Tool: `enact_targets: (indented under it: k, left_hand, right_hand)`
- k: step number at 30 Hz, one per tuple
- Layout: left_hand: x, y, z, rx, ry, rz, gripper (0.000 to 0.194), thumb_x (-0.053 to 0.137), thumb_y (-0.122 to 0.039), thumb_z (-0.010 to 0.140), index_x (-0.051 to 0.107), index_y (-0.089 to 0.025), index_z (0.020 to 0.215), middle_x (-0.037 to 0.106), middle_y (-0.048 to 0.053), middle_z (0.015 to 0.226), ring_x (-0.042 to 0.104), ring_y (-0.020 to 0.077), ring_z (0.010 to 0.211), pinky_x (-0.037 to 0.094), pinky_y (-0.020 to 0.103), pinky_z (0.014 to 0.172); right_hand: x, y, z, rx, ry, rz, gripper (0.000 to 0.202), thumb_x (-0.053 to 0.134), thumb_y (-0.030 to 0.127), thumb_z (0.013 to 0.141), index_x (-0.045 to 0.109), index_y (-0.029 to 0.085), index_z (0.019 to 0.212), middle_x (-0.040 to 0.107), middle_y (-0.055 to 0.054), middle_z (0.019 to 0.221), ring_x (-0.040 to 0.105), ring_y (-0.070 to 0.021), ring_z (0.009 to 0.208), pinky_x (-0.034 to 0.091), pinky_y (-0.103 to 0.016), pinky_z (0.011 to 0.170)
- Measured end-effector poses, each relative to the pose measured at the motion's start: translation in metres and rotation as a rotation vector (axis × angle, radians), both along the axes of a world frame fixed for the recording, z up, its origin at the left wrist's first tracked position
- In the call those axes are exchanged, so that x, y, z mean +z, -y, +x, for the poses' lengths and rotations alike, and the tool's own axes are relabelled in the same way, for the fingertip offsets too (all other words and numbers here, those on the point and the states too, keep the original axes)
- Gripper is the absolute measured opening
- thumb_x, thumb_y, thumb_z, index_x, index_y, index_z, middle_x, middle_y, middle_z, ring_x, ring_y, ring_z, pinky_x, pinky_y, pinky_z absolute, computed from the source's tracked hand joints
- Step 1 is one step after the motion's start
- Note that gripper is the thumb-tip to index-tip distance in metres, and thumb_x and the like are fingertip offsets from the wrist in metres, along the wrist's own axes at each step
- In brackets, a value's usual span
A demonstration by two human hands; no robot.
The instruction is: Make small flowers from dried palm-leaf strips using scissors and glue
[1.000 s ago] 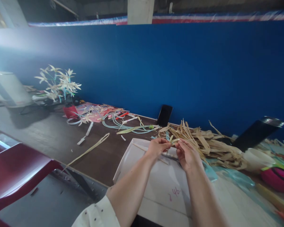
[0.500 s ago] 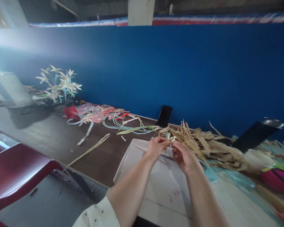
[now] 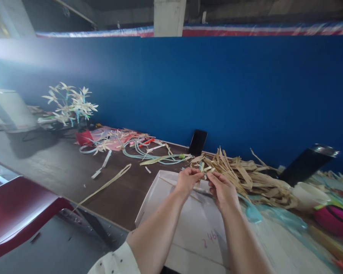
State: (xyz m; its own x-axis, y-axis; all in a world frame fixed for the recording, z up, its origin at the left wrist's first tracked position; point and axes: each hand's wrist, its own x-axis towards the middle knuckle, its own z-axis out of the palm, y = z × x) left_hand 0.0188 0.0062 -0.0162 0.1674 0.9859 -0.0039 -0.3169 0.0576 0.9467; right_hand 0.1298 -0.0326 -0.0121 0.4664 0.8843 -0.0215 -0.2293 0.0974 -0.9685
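Note:
Pinched between both hands is a small pale flower of dry husk strips (image 3: 206, 169), held above the far edge of a white box lid (image 3: 185, 228). My left hand (image 3: 188, 180) closes thumb and fingers on its left side. Fingers of my right hand (image 3: 222, 187) are curled and pinch its right side. A thin stick (image 3: 167, 181) lies in the lid beneath the hands. Just beyond and to the right spreads a heap of dry brown husks (image 3: 246, 175). Loops of pale green cord (image 3: 137, 152) lie to the left.
A black phone (image 3: 198, 142) leans on the blue partition (image 3: 231, 87). Rightward are a dark flask (image 3: 305, 165), a white bowl (image 3: 310, 194) and a pink pouch (image 3: 333, 220). White husk flowers (image 3: 74, 101) stand in a red pot (image 3: 84, 137) at left, behind a red chair (image 3: 20, 213).
The view has tilted slightly, so the scene sits a little lower. The right hand's fingers have come closer to the left fingertips at the flower.

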Motion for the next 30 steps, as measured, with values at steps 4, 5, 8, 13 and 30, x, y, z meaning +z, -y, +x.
enact_targets:
  k: [4, 5, 8, 13, 30]
  left_hand:
    - [-0.0011, -0.0005, 0.0003, 0.001, 0.019, 0.005, 0.028, 0.075, -0.033, 0.053, 0.063, -0.012, 0.067, 0.057, -0.001, 0.057, 0.048, 0.0069, 0.053, 0.038, 0.021, 0.055]
    - [-0.0016, -0.0008, 0.0006, 0.002, 0.023, 0.008, 0.028, 0.075, -0.033, 0.053, 0.063, -0.013, 0.067, 0.057, -0.001, 0.058, 0.048, 0.0069, 0.053, 0.038, 0.021, 0.055]
    - [-0.0028, -0.0013, 0.0018, -0.005, 0.034, 0.021, 0.027, 0.075, -0.033, 0.054, 0.063, -0.013, 0.067, 0.058, -0.001, 0.058, 0.049, 0.0068, 0.053, 0.039, 0.021, 0.056]
    - [-0.0041, -0.0015, 0.0028, -0.008, 0.046, 0.022, 0.027, 0.076, -0.032, 0.052, 0.063, -0.013, 0.068, 0.058, -0.002, 0.059, 0.049, 0.0068, 0.054, 0.04, 0.021, 0.057]
    - [-0.0031, -0.0017, 0.0029, -0.006, 0.041, -0.013, 0.026, 0.076, -0.028, 0.052, 0.063, -0.013, 0.068, 0.059, -0.001, 0.059, 0.051, 0.0072, 0.055, 0.043, 0.02, 0.056]
  right_hand:
    - [0.001, 0.0006, 0.0006, -0.087, 0.03, 0.029, 0.036, 0.078, 0.039, 0.054, 0.065, 0.017, 0.08, 0.055, 0.004, 0.054, 0.047, -0.0061, 0.043, 0.032, -0.015, 0.035]
    - [0.0013, 0.0009, 0.0005, -0.101, 0.042, 0.043, 0.036, 0.078, 0.039, 0.054, 0.065, 0.017, 0.08, 0.056, 0.004, 0.055, 0.047, -0.0062, 0.043, 0.032, -0.015, 0.035]
    - [0.0025, 0.0017, -0.0006, -0.119, 0.078, 0.087, 0.035, 0.077, 0.04, 0.056, 0.066, 0.018, 0.08, 0.059, 0.003, 0.06, 0.048, -0.0059, 0.045, 0.033, -0.015, 0.035]
    - [0.0041, 0.0023, -0.002, -0.103, 0.076, 0.101, 0.033, 0.076, 0.039, 0.058, 0.066, 0.016, 0.079, 0.059, 0.002, 0.062, 0.047, -0.0058, 0.045, 0.032, -0.015, 0.035]
    - [0.0028, 0.002, -0.0016, -0.084, 0.066, 0.105, 0.033, 0.075, 0.041, 0.057, 0.064, 0.017, 0.077, 0.06, 0.001, 0.063, 0.046, -0.0061, 0.045, 0.03, -0.016, 0.035]
